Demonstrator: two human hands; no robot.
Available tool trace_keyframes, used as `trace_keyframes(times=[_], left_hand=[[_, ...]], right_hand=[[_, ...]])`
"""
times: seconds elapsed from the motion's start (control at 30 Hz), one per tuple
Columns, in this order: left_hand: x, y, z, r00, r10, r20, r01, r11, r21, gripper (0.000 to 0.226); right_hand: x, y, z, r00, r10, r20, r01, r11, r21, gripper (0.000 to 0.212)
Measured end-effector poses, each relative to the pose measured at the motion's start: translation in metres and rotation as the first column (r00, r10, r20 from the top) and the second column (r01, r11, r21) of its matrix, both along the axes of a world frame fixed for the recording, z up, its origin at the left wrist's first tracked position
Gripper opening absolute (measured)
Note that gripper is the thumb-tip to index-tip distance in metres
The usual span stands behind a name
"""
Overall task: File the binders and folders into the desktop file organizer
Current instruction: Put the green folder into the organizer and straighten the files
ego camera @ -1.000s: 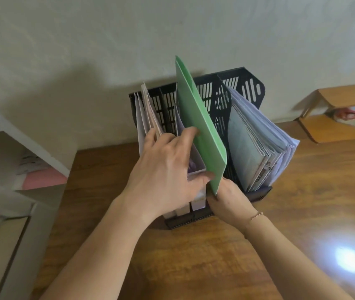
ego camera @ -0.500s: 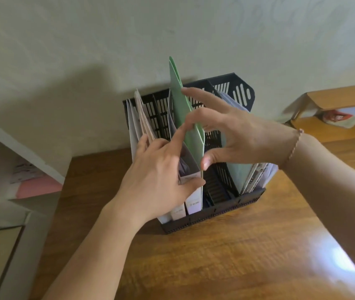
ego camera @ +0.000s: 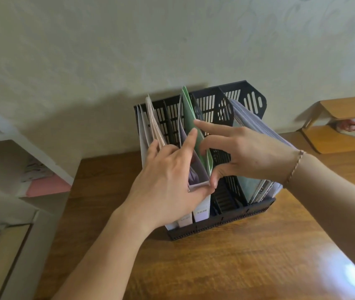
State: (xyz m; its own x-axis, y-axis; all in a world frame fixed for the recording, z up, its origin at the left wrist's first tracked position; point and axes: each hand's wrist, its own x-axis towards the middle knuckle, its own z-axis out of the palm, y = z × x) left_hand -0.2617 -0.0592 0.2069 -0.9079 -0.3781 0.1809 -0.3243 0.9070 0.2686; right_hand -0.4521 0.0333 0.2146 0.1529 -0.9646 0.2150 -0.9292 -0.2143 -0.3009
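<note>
A black slotted file organizer (ego camera: 249, 212) stands on the wooden desk against the wall. A green folder (ego camera: 188, 114) stands in its middle slot, right of a lilac binder (ego camera: 201, 210). My left hand (ego camera: 167, 182) grips the lilac binder's top edge, index finger resting on the green folder. My right hand (ego camera: 243, 154) pinches the green folder's front edge between thumb and fingers. White and beige folders (ego camera: 150, 124) fill the left slot. A thick stack of papers and folders (ego camera: 256, 191) leans in the right slot. One slot beside the green folder is bare.
A white shelf unit (ego camera: 31, 146) with a pink folder (ego camera: 46, 188) stands at the left of the desk (ego camera: 215, 267). A wooden tray (ego camera: 341, 135) holding a booklet sits at the right against the wall.
The green folder has sunk deeper into the middle slot. My right hand came up from under the folder to its front edge and followed it down. My left hand stayed on the lilac binder.
</note>
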Motion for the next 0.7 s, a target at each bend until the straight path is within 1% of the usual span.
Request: trace_keyframes(times=[0.1, 0.2, 0.27, 0.3, 0.37, 0.43, 0.47, 0.5, 0.53, 0.57, 0.6, 0.63, 0.67, 0.7], left_hand=[[-0.001, 0.000, -0.001, 1.000, 0.003, 0.003, -0.003, 1.000, -0.011, 0.106], [0.000, -0.001, -0.001, 1.000, 0.008, 0.004, -0.008, 1.000, -0.019, 0.105], [0.001, 0.000, -0.001, 1.000, 0.002, -0.022, -0.004, 0.998, -0.070, 0.102], [0.003, 0.001, -0.002, 0.999, -0.015, -0.043, 0.009, 0.992, -0.123, 0.099], [0.012, 0.001, -0.007, 0.994, -0.062, -0.095, 0.040, 0.975, -0.219, 0.094], [0.028, -0.002, -0.013, 0.966, -0.115, -0.231, 0.065, 0.975, -0.214, 0.092], [0.037, -0.003, -0.020, 0.927, -0.129, -0.351, 0.069, 0.981, -0.180, 0.093], [0.046, -0.002, -0.033, 0.858, -0.116, -0.500, 0.059, 0.990, -0.129, 0.094], [0.055, 0.000, -0.052, 0.771, -0.049, -0.635, 0.040, 0.999, -0.028, 0.096], [0.062, 0.004, -0.076, 0.701, 0.093, -0.707, 0.008, 0.990, 0.139, 0.100], [0.067, 0.009, -0.102, 0.682, 0.276, -0.677, -0.056, 0.943, 0.328, 0.102], [0.067, 0.014, -0.127, 0.715, 0.413, -0.564, -0.146, 0.877, 0.457, 0.100], [0.068, 0.017, -0.154, 0.769, 0.479, -0.423, -0.239, 0.829, 0.506, 0.095], [0.066, 0.019, -0.179, 0.817, 0.511, -0.268, -0.319, 0.787, 0.528, 0.088]], right_hand=[[0.000, 0.001, -0.003, 0.995, 0.002, 0.097, 0.007, 0.996, -0.087, 0.062], [0.006, 0.002, -0.025, 0.974, -0.021, 0.225, 0.021, 1.000, 0.003, 0.076], [0.013, 0.007, -0.042, 0.949, -0.039, 0.313, 0.036, 0.999, 0.016, 0.080], [0.017, 0.011, -0.048, 0.945, -0.046, 0.322, 0.046, 0.999, 0.009, 0.081], [0.024, 0.020, -0.054, 0.952, -0.093, 0.293, 0.101, 0.995, -0.013, 0.080], [0.032, 0.027, -0.048, 0.959, -0.151, 0.242, 0.178, 0.979, -0.095, 0.084], [0.037, 0.029, -0.041, 0.967, -0.148, 0.208, 0.183, 0.969, -0.165, 0.085], [0.046, 0.028, -0.030, 0.977, -0.134, 0.167, 0.170, 0.959, -0.227, 0.085], [0.057, 0.023, -0.018, 0.987, -0.123, 0.104, 0.146, 0.953, -0.265, 0.083], [0.069, 0.016, -0.007, 0.992, -0.123, 0.003, 0.119, 0.954, -0.275, 0.079], [0.080, 0.006, -0.001, 0.985, -0.127, -0.115, 0.094, 0.962, -0.257, 0.074], [0.089, -0.004, 0.000, 0.968, -0.120, -0.218, 0.072, 0.973, -0.220, 0.067], [0.097, -0.014, -0.001, 0.952, -0.103, -0.287, 0.055, 0.983, -0.173, 0.059], [0.102, -0.021, -0.002, 0.942, -0.089, -0.323, 0.047, 0.990, -0.136, 0.052]])
